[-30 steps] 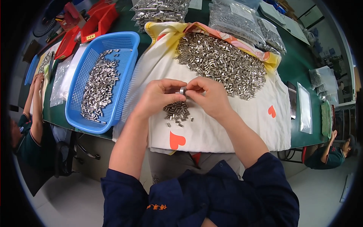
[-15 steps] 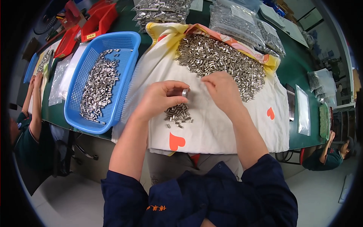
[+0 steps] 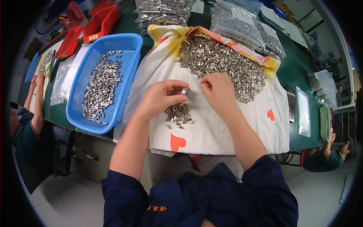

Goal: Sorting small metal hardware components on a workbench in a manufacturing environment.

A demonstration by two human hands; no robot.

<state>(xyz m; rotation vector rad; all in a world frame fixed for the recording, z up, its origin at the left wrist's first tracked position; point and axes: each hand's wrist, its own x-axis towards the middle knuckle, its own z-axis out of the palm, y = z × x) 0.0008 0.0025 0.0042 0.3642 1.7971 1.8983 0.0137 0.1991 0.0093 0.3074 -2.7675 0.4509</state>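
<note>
My left hand (image 3: 160,96) is closed around a short, round silver metal piece (image 3: 185,91), its end face turned toward my right hand. Below that hand lies a small heap of short metal sleeves (image 3: 178,114), partly covered by my fingers. My right hand (image 3: 221,92) is apart from the left, at the near edge of a large pile of similar sleeves (image 3: 215,56). Its thumb and fingertips are pinched together; whatever they hold is too small to make out. Both heaps rest on a white cloth (image 3: 211,132) with orange hearts and a yellow patterned border.
On the left stands a blue plastic basket (image 3: 130,62) with many sleeves inside. Red bins (image 3: 100,23) and clear bags of metal parts (image 3: 236,24) sit farther back. A phone (image 3: 290,102) and a flat plastic bag (image 3: 303,113) lie right. Two other people work at the sides.
My right fingertips have shifted slightly, staying pinched near the large pile. The round piece in my left hand has turned a little, so its end face shows more.
</note>
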